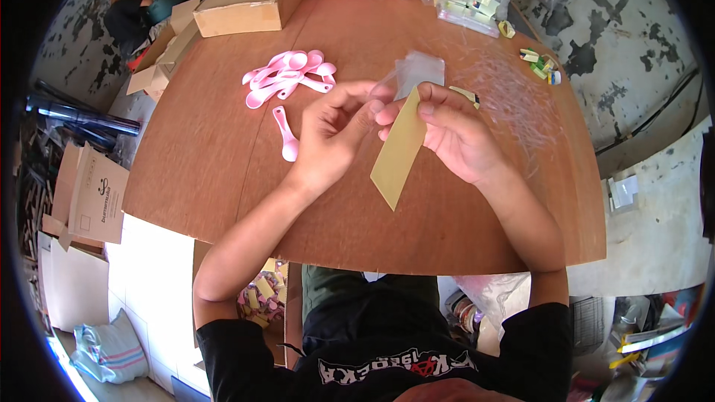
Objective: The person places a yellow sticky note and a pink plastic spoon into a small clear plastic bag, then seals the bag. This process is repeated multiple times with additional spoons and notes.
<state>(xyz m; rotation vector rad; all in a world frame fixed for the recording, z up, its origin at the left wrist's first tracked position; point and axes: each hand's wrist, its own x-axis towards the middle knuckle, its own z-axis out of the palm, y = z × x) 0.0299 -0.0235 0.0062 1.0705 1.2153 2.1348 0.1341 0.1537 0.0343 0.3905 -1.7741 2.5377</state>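
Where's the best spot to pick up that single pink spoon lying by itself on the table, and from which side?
Probably by the thin handle of the single pink spoon, coming straight down from above. It lies flat on the wooden table, bowl toward the person, apart from the spoon pile. The left hand is nearest, so its fingers could pinch across the handle.

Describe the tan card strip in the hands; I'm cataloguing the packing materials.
The tan card strip is a long, flat, plain yellowish-brown rectangle, apparently thin cardboard. It hangs tilted over the wooden table, lower end toward the person. The right hand pinches its upper end, where a clear plastic sleeve meets it; the left hand holds that sleeve.
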